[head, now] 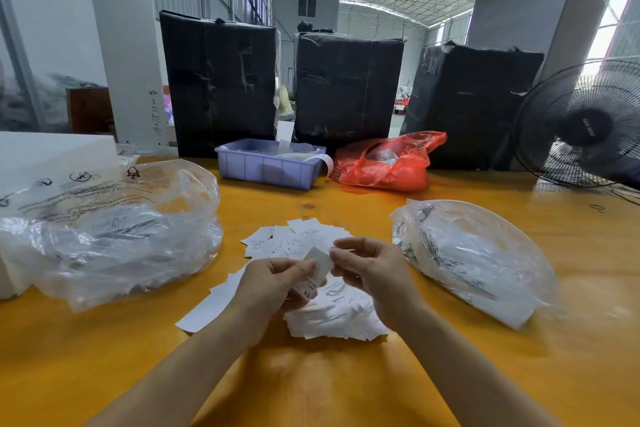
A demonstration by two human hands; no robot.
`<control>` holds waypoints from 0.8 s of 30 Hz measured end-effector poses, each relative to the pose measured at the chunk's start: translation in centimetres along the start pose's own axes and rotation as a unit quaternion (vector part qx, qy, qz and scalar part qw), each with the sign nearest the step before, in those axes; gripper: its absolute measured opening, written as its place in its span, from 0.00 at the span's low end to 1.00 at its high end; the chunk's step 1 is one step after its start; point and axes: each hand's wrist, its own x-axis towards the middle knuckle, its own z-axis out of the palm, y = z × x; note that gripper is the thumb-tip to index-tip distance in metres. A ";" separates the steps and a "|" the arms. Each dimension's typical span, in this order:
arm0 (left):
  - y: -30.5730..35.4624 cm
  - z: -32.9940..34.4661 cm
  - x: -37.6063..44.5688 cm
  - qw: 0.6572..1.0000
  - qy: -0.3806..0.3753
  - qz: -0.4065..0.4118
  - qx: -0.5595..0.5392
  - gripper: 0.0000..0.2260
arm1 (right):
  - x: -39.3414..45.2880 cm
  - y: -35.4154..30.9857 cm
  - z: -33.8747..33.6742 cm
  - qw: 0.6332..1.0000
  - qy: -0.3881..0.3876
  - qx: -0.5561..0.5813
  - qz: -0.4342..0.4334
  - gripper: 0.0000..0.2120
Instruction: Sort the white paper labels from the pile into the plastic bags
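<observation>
Sorting partway: both clear plastic bags, left (114,229) & right (474,253), already contain labels. Loose white paper label pile (332,315) remains, centre-near. Left hand (277,284) grips small label stack (317,270); right hand (370,270) pinches its top.

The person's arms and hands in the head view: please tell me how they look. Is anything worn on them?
Both forearms are bare as far as the picture shows; no sleeve edge is in view. The left hand and the right hand wear no gloves. I see no watch, bracelet or ring on either side. The fingers are slim, and the nails look short and unpainted, though they are small in the picture.
</observation>
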 end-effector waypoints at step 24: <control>5.3 -13.0 3.3 0.919 0.288 0.157 -0.217 0.25 | 4.4 1.2 -16.1 0.813 0.327 -0.480 -0.018 0.17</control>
